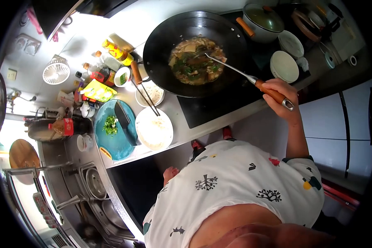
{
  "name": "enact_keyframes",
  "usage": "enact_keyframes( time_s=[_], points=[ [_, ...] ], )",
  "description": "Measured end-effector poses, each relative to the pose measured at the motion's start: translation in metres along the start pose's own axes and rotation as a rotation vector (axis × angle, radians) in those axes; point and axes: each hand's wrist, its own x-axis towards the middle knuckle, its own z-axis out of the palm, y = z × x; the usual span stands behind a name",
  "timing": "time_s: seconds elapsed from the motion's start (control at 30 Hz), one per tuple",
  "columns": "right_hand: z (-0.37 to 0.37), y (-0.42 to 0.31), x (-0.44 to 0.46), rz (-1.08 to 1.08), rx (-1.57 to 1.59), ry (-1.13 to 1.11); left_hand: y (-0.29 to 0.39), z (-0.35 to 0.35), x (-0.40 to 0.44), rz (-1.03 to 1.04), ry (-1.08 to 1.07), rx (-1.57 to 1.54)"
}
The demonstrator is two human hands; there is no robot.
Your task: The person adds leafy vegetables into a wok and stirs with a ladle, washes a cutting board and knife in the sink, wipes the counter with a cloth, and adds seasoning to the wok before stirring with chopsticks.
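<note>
My right hand (282, 98) is wrapped round the wooden grip of a wok spatula (252, 77). Its metal shaft reaches into a black wok (157, 37), and the broth hides most of its head. Inside the wok lies a brothy stew (194, 68) with leafy greens and pale pieces. Low beside my body, my left hand (170, 173) shows only in part, fingers curled in and apparently holding nothing. It is close to the counter's front edge and touches nothing that I can make out.
On the counter are a blue cutting board (105, 142) with a knife (123, 120) and chopped greens (110, 125), a white bowl (155, 138) with chopsticks (149, 99) across its rim, and several bottles. A lidded pot (260, 31) and bowls (284, 67) stand right of the wok.
</note>
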Motion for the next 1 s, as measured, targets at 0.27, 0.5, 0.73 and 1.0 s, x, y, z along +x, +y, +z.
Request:
enact_keyframes(
  time_s=[0.27, 0.5, 0.73, 1.0],
  points=[
    [0.009, 0.039, -0.054, 0.569, 0.446, 0.114, -0.016, 0.011, -0.049, 0.354, 0.019, 0.474],
    [0.050, 0.087, -0.120, 0.863, 0.145, -0.336, -0.012, 0.021, -0.083, -0.019, 0.305, -0.092],
    [0.180, -0.016, -0.088, 0.749, 0.544, -0.780, -0.015, -0.019, -0.096, -0.039, 0.339, -0.201],
    [0.291, -0.171, 0.011, 0.186, 0.950, -1.193, -0.034, -0.072, -0.138, 0.075, 0.472, -0.239]
  ],
)
